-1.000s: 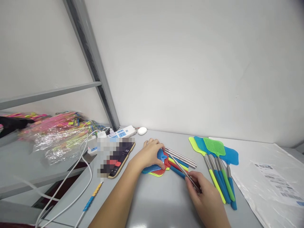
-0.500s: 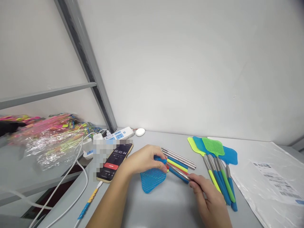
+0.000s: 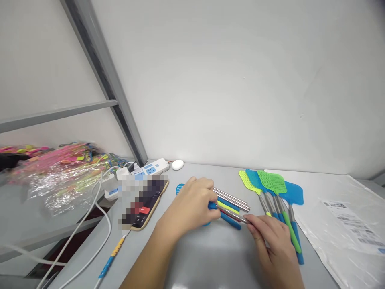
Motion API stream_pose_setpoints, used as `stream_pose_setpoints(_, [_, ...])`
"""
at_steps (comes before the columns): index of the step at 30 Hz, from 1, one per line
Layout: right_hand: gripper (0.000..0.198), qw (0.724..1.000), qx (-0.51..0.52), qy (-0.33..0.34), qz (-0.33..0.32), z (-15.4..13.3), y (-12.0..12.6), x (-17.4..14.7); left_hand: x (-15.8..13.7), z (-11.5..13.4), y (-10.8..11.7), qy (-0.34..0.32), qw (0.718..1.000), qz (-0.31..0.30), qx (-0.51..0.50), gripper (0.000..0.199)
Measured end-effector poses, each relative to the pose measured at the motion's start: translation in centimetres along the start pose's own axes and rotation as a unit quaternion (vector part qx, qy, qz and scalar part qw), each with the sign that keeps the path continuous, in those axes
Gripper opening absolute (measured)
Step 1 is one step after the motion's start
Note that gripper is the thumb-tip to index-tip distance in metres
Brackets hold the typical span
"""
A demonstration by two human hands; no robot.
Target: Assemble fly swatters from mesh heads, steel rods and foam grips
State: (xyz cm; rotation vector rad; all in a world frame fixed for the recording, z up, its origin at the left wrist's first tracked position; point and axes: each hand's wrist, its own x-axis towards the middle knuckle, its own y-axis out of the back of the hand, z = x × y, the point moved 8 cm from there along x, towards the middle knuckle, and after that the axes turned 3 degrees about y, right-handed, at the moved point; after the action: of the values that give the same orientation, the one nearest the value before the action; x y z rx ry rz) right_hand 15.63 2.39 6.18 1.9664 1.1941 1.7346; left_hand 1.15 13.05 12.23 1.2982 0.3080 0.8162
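My left hand is closed around the neck of a blue fly swatter head, whose blue socket sticks out past my fingers. Part of its mesh shows beyond my wrist; the rest is hidden under the hand. A metal rod runs from that socket to my right hand, which pinches its other end. Whether the rod sits inside the socket, I cannot tell. Just behind the rod lie a yellow-green grip, a blue grip and several loose metal rods.
Several fly swatters with coloured grips lie fanned at the right, beside a white plastic bag. On the left are a phone, a power strip, a white cable and bagged colourful items. A white oval object sits near the wall.
My left hand has turned over the blue swatter head, so its mesh now mostly disappears beneath the hand. The rod and right hand have shifted slightly up and right.
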Motion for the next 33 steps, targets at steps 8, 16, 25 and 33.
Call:
stream_pose_setpoints(8, [0.022, 1.0, -0.019, 0.007, 0.02, 0.5, 0.9, 0.1, -0.1, 1.5, 0.3, -0.034, 0.998, 0.024, 0.048, 0.017])
stream_pose_setpoints(16, [0.023, 1.0, -0.022, -0.004, 0.012, 0.5, 0.8, 0.1, 0.1, 0.9, 0.2, -0.031, 0.997, 0.016, 0.072, 0.016])
stream_pose_setpoints(25, [0.026, 0.99, -0.127, 0.066, 0.007, 0.1, 2.5, 0.9, 0.4, 1.7, -1.4, -0.048, 0.993, 0.006, 0.104, 0.017])
stream_pose_setpoints(33, [0.034, 0.98, -0.163, 0.109, -0.024, -1.0, 4.4, 1.1, 0.5, 2.6, -1.9, -0.061, 0.995, 0.013, 0.08, 0.017])
